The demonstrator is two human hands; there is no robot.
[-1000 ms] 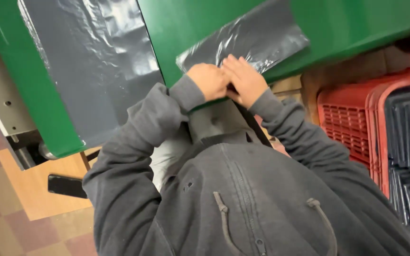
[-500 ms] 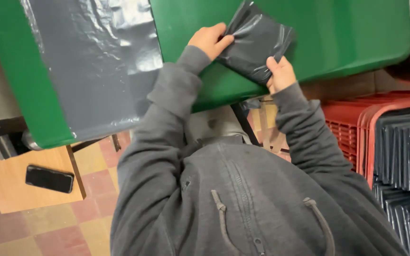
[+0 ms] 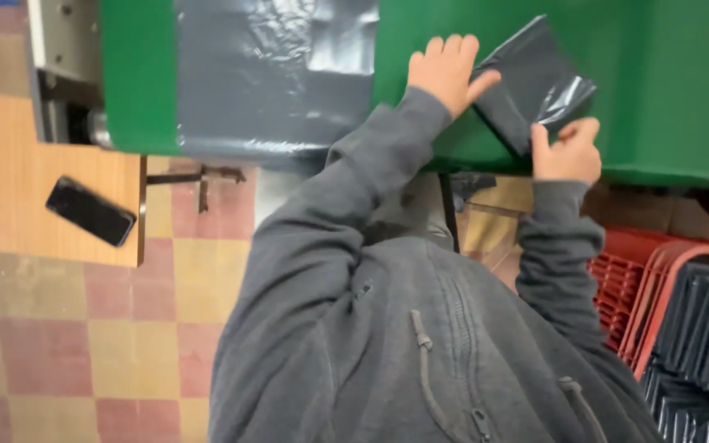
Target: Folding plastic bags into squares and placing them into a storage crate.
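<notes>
A folded dark grey plastic bag (image 3: 531, 82) lies on the green table (image 3: 666, 74). My left hand (image 3: 446, 72) presses flat on the bag's left part, fingers spread. My right hand (image 3: 568, 152) pinches the bag's near right edge between thumb and fingers. Both arms wear grey hoodie sleeves.
A second grey plastic sheet (image 3: 272, 74) lies spread on the table to the left. A black phone (image 3: 90, 211) rests on a wooden board (image 3: 18, 172) at lower left. Red crates (image 3: 629, 279) with stacked dark folded bags (image 3: 703, 328) stand at the right. Checkered tile floor lies below.
The bag went from a long sheet to a smaller folded packet, and my hands moved apart to its left and right sides. The view shifted left.
</notes>
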